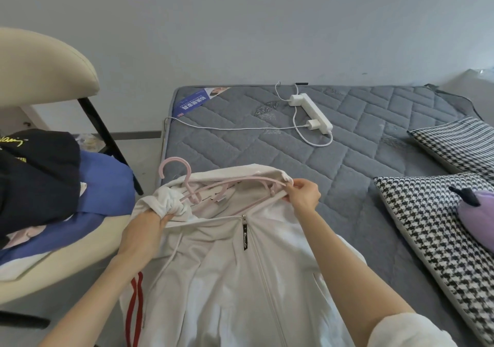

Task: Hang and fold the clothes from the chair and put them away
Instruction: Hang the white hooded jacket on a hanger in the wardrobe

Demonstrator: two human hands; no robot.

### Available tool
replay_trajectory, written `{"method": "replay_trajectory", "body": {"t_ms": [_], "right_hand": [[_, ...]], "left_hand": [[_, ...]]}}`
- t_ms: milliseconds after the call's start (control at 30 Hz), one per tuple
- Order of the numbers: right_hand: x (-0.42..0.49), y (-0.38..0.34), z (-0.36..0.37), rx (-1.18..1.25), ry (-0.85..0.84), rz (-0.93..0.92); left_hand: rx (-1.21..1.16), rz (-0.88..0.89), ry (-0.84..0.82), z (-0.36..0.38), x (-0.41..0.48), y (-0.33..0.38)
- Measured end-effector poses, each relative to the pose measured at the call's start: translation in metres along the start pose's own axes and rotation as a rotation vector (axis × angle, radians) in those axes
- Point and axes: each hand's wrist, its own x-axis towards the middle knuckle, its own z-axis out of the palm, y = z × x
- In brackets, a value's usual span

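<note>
A: What's on the chair?
B: One dark top over one blue garment.
A: And the bed?
B: One white jacket, one pink hanger in its neck. The left hand grips its shoulder and the right hand pinches its collar. Two checked pillows.

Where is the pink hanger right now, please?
Head view, left of centre: the pink hanger sits inside the collar of the white jacket, at the near edge of the mattress.
</note>
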Motion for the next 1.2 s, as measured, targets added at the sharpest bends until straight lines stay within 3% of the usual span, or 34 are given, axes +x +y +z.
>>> {"method": "replay_trajectory", "body": {"t_ms": [133, 267, 500, 600, 733, 800, 867, 967, 1033, 1100, 1200], "right_hand": [[-0.003, -0.004, -0.007, -0.111, -0.017, -0.113], [-0.010, -0.021, -0.007, -0.048, -0.074, -0.176], [-0.026, -0.056, -0.003, 0.203, -0.263, -0.281], [-0.030, -0.052, 0.000, 0.121, -0.378, -0.315], [-0.022, -0.023, -0.002, -0.092, -0.670, -0.225], [-0.013, -0.009, -0.009, -0.176, -0.527, -0.312], [-0.004, 0.002, -0.021, -0.181, -0.278, -0.329], [0.017, 0.029, -0.045, -0.216, -0.058, -0.128], [0.027, 0.052, -0.061, -0.374, -0.089, 0.049], [0.031, 0.072, -0.071, -0.566, -0.217, 0.119], [0.028, 0.080, -0.071, -0.499, -0.357, 0.141]], "left_hand": [[-0.261, -0.056, -0.001, 0.004, 0.003, 0.005], [-0.178, -0.056, 0.028, 0.003, 0.011, 0.020], [-0.088, 0.083, -0.066, 0.011, 0.030, 0.054], [-0.081, 0.059, -0.067, 0.015, 0.038, 0.062], [-0.332, 0.070, -0.147, 0.027, 0.035, 0.076], [-0.350, 0.055, -0.103, 0.038, 0.028, 0.083], [-0.312, 0.014, 0.055, 0.048, 0.015, 0.091], [-0.160, 0.050, 0.237, 0.054, -0.002, 0.109], [-0.064, 0.183, 0.229, 0.059, -0.008, 0.120], [-0.018, 0.344, 0.113, 0.068, -0.013, 0.130], [0.018, 0.538, -0.112, 0.087, -0.018, 0.140]]}}
